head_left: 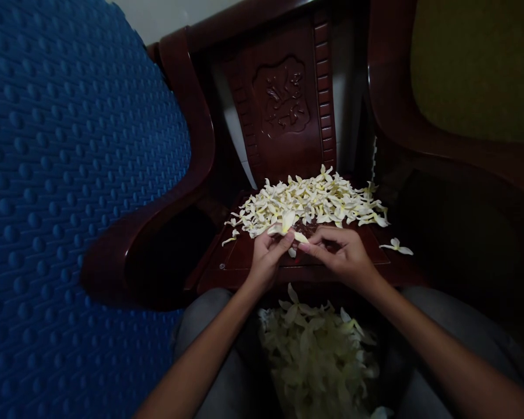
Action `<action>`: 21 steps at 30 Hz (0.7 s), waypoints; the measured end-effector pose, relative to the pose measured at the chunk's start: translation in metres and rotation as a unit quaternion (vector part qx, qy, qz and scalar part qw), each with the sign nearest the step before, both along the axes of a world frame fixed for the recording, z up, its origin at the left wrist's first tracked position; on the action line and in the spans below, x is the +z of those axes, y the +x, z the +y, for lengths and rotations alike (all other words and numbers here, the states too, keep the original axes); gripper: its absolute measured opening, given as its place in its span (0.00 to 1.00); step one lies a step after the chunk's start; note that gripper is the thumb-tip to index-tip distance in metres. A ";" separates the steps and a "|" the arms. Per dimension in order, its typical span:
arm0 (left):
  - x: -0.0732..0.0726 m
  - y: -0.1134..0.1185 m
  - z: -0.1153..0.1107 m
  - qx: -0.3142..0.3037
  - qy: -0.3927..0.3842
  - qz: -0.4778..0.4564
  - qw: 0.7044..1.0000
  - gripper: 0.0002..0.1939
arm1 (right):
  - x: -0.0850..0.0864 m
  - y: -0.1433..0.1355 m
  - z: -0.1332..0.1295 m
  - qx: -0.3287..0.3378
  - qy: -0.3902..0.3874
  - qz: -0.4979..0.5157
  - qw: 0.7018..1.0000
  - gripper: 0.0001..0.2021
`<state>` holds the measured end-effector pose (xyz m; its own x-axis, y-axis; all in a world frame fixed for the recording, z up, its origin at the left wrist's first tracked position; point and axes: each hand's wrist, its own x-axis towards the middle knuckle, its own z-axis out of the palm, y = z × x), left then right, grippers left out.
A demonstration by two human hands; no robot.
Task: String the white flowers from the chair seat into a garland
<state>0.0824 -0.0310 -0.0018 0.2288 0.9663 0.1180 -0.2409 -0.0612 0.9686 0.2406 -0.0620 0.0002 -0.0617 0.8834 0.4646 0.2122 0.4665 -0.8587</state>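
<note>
In the head view, my left hand (268, 251) pinches a pale cream flower (288, 223) between thumb and fingers, its petals standing up above the thumb. My right hand (338, 250) is closed just to the right, its thumb and forefinger pressed at the tip of a petal of the same flower. Both hands hang over the front of the dark wooden chair seat (240, 265). Right behind them spreads a heap of cream-white flowers (314, 198). Dark thin strands (308, 228) lie between the hands and the heap; what they are I cannot make out.
One loose flower (396, 247) lies right of the heap. Below my hands, between my knees, is a mass of flowers (318, 355), its container unclear. A carved chair back (283, 96) rises behind. A blue bumpy mat (70, 145) hangs over the left side; an olive cushion (480, 70) is at right.
</note>
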 end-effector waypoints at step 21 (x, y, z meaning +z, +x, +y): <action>-0.006 -0.026 0.012 -0.181 0.272 0.359 0.874 0.13 | -0.008 0.026 0.008 0.091 -0.063 -0.320 0.941 0.07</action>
<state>0.0567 -0.0192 -0.0082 0.7121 0.6602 0.2388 0.3172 -0.6061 0.7294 0.2666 -0.0543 -0.0075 -0.4496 0.8765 0.1722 0.6311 0.4481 -0.6332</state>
